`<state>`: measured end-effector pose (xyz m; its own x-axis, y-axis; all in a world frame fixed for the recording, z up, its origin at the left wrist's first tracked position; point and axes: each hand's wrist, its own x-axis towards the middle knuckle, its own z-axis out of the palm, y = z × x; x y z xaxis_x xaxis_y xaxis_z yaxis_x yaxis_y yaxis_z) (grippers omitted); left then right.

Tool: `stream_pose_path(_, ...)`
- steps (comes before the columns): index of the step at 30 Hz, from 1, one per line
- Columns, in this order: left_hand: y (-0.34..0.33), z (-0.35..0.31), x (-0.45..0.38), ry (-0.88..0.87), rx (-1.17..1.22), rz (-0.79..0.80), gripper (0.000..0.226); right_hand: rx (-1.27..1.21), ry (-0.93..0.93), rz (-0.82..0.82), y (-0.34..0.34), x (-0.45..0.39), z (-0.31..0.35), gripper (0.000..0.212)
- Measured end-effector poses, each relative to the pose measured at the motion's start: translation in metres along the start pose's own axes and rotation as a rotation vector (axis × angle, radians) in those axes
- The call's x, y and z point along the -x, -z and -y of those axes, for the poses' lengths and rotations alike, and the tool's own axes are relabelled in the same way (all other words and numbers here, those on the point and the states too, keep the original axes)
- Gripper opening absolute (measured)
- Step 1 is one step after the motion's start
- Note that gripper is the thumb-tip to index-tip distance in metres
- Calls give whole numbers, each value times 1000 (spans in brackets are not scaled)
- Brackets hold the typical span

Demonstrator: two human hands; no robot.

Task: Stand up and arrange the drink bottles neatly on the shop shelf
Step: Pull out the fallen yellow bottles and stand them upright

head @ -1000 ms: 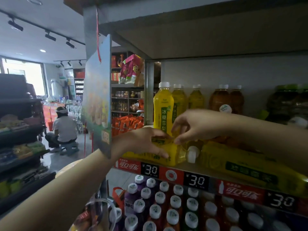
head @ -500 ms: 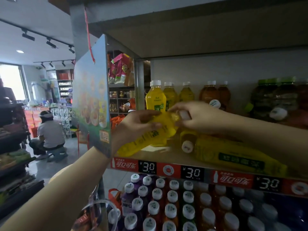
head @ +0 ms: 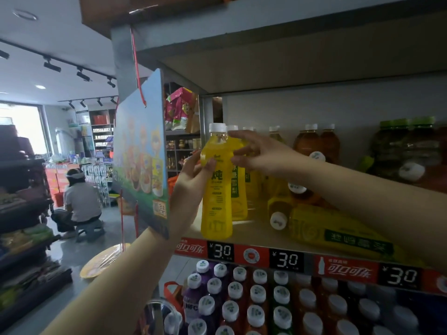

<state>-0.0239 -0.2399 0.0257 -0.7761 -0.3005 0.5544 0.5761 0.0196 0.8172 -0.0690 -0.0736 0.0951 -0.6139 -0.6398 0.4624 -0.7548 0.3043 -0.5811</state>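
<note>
A yellow drink bottle [head: 217,189] with a white cap stands upright at the front left corner of the shelf [head: 261,240]. My left hand [head: 191,180] grips its left side at the shoulder. My right hand [head: 261,153] hovers just right of its neck, fingers spread, touching or nearly touching it. More yellow bottles [head: 238,189] stand in a row behind it. To the right, a large yellow bottle [head: 338,233] lies on its side, cap toward me, with smaller toppled bottles [head: 278,209] around it. Brown tea bottles [head: 314,143] stand at the back.
A hanging cardboard sign [head: 142,160] hangs just left of my left wrist. Dark green bottles [head: 399,146] fill the shelf's right. The lower shelf holds several rows of capped bottles [head: 242,298]. A person [head: 77,201] crouches in the aisle at left.
The yellow bottle was lying on the shelf, was tilted up by both hands, and now stands upright at the front edge. My right hand has opened and come off its cap.
</note>
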Motion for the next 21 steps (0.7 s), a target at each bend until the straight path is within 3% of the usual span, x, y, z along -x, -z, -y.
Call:
stream_pose_path(4,-1,-16,8,4,-91,-66,61,-25,16,52,-10,5,-3,63)
stream_pose_path(9,-7,-29,25,-163,-397,-136,57,-34,4,45,-12,9,-4,59)
stream_pose_path(13,-13,-26,39,-326,-523,-242,40,81,13,-22,-6,25,-10,51)
stream_pose_path(21,-37,-6,43,-303,-483,-10,18,334,62,-168,23,65,-20,24)
